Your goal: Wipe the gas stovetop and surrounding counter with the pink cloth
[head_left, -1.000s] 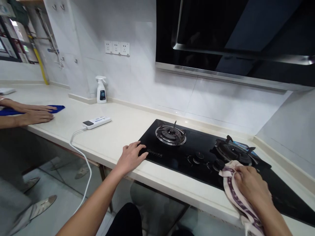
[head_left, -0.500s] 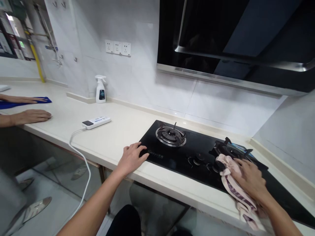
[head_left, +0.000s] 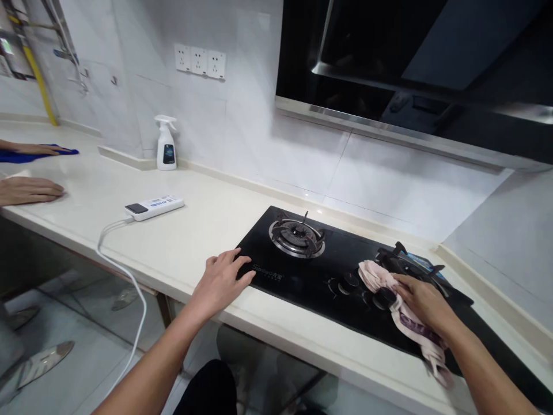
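A black glass gas stove (head_left: pixel 298 282) is set into the pale countertop. My right hand (head_left: pixel 425 297) grips a pink cloth (head_left: pixel 410 323), which lies bunched beside the control knobs (head_left: pixel 348 282), its tail trailing toward the counter's front edge. Fingers spread, my left hand (head_left: pixel 222 282) rests at the stove's front left corner and holds nothing. The left burner (head_left: pixel 298 233) has its pan support in place. Behind the cloth is the right burner (head_left: pixel 406 265), partly covered by it and my hand.
A range hood (head_left: pixel 389 75) overhangs the stove. To the left lie a white power bank (head_left: pixel 154 207) with a cable (head_left: pixel 129 265) hanging off the edge, and a spray bottle (head_left: pixel 166 144). Another person's hands (head_left: pixel 32 190) are at the far left, one on a blue cloth (head_left: pixel 38 154).
My right hand has moved the pink cloth left, to between the knobs and the right burner. My left hand stays at the stove's corner. The view has shifted slightly.
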`<state>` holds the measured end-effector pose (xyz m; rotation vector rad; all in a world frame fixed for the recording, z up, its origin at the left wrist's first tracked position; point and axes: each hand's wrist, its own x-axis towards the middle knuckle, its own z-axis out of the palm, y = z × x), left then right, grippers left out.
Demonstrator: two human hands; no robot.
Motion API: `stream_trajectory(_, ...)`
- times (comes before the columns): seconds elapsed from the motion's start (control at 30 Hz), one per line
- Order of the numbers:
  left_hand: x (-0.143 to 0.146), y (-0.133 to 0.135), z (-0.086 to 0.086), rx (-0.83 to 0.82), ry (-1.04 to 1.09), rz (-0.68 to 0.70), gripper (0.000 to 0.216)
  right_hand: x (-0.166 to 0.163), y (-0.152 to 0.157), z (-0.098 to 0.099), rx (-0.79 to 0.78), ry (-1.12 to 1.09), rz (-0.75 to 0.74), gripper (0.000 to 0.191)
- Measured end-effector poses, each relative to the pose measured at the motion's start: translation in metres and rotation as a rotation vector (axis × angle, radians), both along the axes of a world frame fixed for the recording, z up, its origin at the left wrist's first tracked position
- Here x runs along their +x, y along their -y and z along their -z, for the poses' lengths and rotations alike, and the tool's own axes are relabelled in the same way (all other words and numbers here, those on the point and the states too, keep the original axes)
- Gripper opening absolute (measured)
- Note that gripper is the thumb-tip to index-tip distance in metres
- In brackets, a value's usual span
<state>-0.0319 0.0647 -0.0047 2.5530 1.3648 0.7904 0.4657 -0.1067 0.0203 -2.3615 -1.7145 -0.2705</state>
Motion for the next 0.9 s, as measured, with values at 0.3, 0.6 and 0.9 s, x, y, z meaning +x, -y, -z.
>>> stream_trajectory(0.3,-0.004,0.000,0.007,0.021,-0.007,0.005,0.042,-0.030,-0.102,-0.032,-0.296,0.116,-0.051,0.032)
stream_trajectory(0.6,-0.009,-0.003,0.021,0.170,0.010,0.036,0.042,-0.014,-0.172,-0.018,-0.345,0.183,0.051,0.033)
stream_trajectory(0.9,-0.013,-0.009,0.030,0.240,0.023,0.048,0.042,0.011,-0.237,-0.008,-0.303,0.226,0.132,0.043)
